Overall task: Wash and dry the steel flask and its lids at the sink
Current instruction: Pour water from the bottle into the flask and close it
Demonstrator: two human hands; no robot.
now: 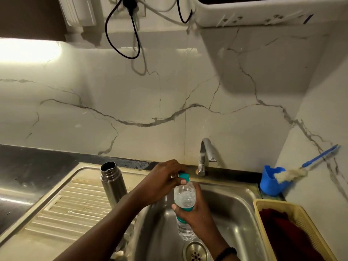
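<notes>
1. Steel flask [112,182] stands upright and uncapped on the ribbed drainboard [71,208], left of the basin and just behind your left forearm. Its mouth is open. Its lids are not identifiable in this view; something pale lies at the bottom edge near the basin rim, too small to tell.
2. Left hand [160,182]: fingers curl over the teal cap [184,177] of the plastic water bottle [185,199], thumb and fingertips pinching it. Judgement: you are turning the cap. Keep the pinch on the ribbed side of the cap and twist from the wrist, not the elbow, since your forearm passes close to the flask and could tip it.
3. Right hand [195,215]: fingers wrap the bottle round its labelled middle, thumb tip showing on the left side. The bottle tilts slightly, held over the sink basin [235,210]. Judgement: thin plastic will buckle and spurt as the cap frees, so grip firmly but do not squeeze; keep it above the basin.
4. Judgement: the task is at an early stage, with the flask apparently still unwashed.
5. Drain strainer [195,252] sits below the bottle. No water is visible at the chrome tap [205,155].
6. Surface: dark countertop [28,170] far left, stainless sink unit, white veined marble backsplash [150,102].
7. Right side: blue holder [271,182] with a bottle brush [293,174] leaning on the wall; a yellow basket [301,219] holds a dark red cloth [282,232], handy for drying.
8. Above: a black cable [135,34] hangs from a wall socket beside a white appliance [263,14].
</notes>
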